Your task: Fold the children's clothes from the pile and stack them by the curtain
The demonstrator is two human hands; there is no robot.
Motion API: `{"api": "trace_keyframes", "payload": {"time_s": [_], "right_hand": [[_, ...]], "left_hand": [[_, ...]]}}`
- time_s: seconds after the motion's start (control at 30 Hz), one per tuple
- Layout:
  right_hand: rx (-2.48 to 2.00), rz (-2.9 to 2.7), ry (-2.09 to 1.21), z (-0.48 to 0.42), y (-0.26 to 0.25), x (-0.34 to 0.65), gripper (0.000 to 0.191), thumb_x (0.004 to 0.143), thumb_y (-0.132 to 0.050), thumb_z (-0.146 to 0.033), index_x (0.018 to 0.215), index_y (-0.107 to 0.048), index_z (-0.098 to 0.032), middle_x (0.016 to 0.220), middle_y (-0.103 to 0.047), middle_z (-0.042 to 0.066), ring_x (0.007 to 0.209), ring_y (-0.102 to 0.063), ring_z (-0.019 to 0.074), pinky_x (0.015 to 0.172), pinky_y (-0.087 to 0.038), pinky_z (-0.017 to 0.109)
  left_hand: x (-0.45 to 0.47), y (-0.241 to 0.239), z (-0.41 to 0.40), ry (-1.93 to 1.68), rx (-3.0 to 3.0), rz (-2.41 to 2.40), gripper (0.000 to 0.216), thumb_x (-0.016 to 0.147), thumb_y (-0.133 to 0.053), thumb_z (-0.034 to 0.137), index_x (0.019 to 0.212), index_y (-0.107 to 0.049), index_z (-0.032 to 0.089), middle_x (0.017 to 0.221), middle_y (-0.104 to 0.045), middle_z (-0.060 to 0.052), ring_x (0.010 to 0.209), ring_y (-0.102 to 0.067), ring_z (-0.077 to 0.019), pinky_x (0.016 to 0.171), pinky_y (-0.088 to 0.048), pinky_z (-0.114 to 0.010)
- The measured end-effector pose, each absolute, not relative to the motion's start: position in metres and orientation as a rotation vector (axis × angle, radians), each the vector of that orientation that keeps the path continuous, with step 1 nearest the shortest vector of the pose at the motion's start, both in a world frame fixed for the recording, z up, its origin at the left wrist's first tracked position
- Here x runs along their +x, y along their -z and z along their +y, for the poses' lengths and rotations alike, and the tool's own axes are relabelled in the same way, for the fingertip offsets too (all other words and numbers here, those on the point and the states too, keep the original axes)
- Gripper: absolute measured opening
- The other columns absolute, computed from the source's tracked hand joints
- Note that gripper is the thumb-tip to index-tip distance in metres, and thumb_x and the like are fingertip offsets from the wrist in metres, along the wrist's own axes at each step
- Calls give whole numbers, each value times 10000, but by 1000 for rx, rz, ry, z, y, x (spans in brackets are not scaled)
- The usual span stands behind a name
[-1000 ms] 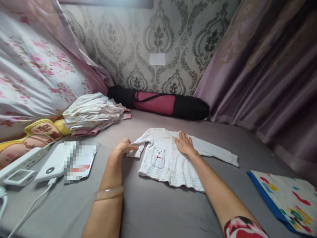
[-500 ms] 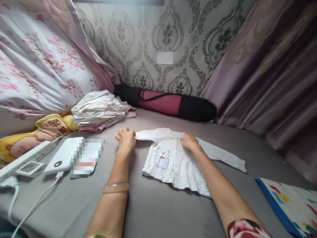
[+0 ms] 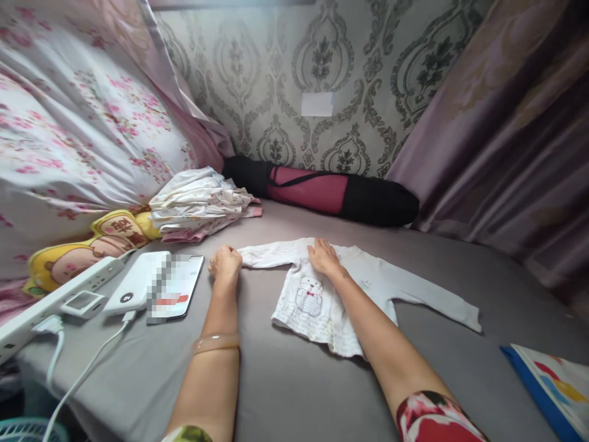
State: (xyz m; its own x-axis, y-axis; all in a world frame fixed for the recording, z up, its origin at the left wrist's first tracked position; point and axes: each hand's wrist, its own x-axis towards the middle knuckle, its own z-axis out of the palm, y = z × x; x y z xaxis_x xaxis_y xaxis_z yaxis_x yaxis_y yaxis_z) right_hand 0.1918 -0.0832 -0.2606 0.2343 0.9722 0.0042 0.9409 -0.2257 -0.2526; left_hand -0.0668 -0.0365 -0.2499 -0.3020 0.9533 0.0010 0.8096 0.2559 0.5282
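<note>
Grey sheet (image 3: 285,393) bears one shirt (image 3: 317,310), left hand's grip (image 3: 225,265) closed on one sleeve (image 3: 269,253), right hand (image 3: 324,256) flat atop.

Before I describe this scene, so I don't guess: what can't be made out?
All in the head view:
Shirt: one cuff hidden in the left hand; part of the front under the right hand and forearm.
Phone: screen partly blurred by pixel blocks.
Basket: cut off by the bottom edge.
</note>
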Motion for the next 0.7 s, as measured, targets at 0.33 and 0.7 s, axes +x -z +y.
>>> {"api": "trace_keyframes", "payload": {"time_s": [0.33,0.7], "right_hand": [[-2334,-1777,-111,-87,282,187,632,982,-188,-425,1481,-276,-47,1566,-214,127,1443,-134,232,1157,-59,380],[-2319,-1780,-81,-85,282,187,616,978,-223,-410,1467,-308,-45,1552,-248,141,1430,-170,250,1149,-79,389]], "left_hand": [[-71,250,-33,-555,1569,2161,239,778,-571,438,816,-635,210,961,-707,-119,1043,-602,-327,903,-400,-441],[-66,253,-42,-691,1618,2079,138,743,-611,340,823,-628,229,1022,-702,-66,1042,-597,-292,910,-372,-433]]}}
